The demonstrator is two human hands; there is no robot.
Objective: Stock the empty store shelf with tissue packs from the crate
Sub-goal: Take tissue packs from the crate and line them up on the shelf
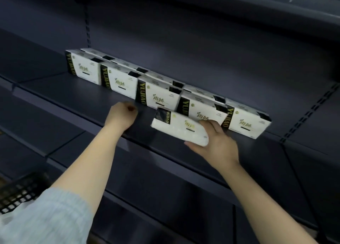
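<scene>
Gripped in my right hand (215, 142), thumb under the near edge and fingers curled over the top face, is one tissue pack (179, 128), held tilted just above the shelf (77, 94) and in front of the row. Its long axis runs left to right and roughly along the shelf's front edge, with the black end pointing left, away from my palm. The stocked packs (158, 96) stand upright in a line of five along the back of the shelf, with more packs behind most of them; the held pack overlaps the third and fourth from the left and I cannot tell whether it touches them. By my judgement the move ahead is to stand this pack up in a fresh front row, so it has to rotate upright and slide toward the bare shelf on the left. My left hand (121, 117) is nearer that bare stretch, resting knuckles-down on the shelf with fingers curled and holding nothing I can see. A black crate (20, 190) shows at the lower left, by my grey sleeve (46, 218).
</scene>
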